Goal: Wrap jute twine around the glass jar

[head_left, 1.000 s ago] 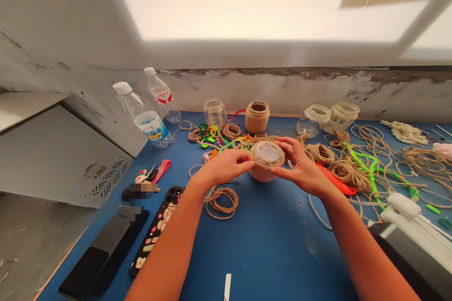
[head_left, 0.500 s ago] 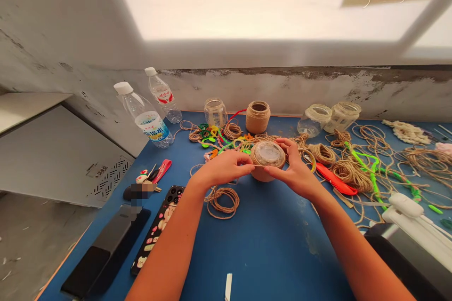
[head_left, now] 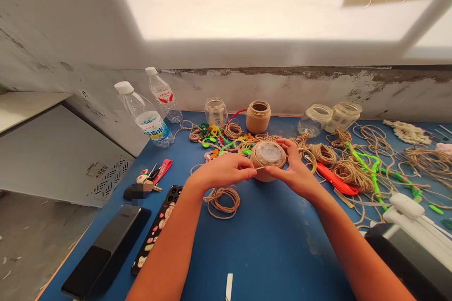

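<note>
A small jar wound with brown twine stands upside down on the blue table, its clear bottom facing up. My right hand wraps around the jar's right side and holds it. My left hand is at the jar's left, its fingertips pinched on a strand of twine that runs to the jar. A loose coil of twine lies just below my left hand.
Two water bottles stand at the back left. Glass jars, a twine-wrapped jar and two tipped jars line the wall. Twine bundles, coloured clips, a red cutter lie right. Phones and keys lie left.
The jar has come down a little toward the table. My left fingers have closed into a pinch on the twine strand at the jar's left edge.
</note>
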Action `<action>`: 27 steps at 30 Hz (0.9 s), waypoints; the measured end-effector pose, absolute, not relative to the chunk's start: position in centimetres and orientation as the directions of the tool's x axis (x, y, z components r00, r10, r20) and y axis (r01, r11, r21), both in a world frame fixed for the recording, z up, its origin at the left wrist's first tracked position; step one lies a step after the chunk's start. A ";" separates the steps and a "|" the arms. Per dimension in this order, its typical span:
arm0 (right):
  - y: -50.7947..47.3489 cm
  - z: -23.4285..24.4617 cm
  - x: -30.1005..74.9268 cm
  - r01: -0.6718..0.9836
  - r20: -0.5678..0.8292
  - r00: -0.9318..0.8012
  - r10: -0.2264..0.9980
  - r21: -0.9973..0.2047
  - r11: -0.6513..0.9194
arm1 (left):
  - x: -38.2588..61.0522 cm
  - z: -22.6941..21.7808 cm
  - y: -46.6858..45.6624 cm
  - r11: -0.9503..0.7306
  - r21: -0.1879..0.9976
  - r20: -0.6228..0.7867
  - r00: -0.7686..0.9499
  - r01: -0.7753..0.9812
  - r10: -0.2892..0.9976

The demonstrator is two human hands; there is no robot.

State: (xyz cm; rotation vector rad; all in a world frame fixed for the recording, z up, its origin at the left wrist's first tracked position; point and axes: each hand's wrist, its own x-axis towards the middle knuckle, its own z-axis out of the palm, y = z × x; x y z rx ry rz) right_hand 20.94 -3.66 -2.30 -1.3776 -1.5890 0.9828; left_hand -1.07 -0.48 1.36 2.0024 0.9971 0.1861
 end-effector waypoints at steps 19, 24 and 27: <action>-3.3 -2.4 21.3 0.392 -0.076 -0.066 0.995 -0.919 -0.044 | -2.3 1.4 -0.1 -0.300 0.565 -0.331 0.544 0.769 0.771; -3.3 -2.6 21.4 0.359 -0.067 -0.073 0.995 -0.933 -0.036 | -1.3 0.6 -0.1 -0.192 0.702 -0.120 0.379 0.686 0.918; -3.2 -2.6 21.4 0.344 -0.063 -0.079 0.995 -0.938 -0.032 | 0.0 -0.2 -0.3 -0.235 0.850 0.063 0.352 0.471 0.934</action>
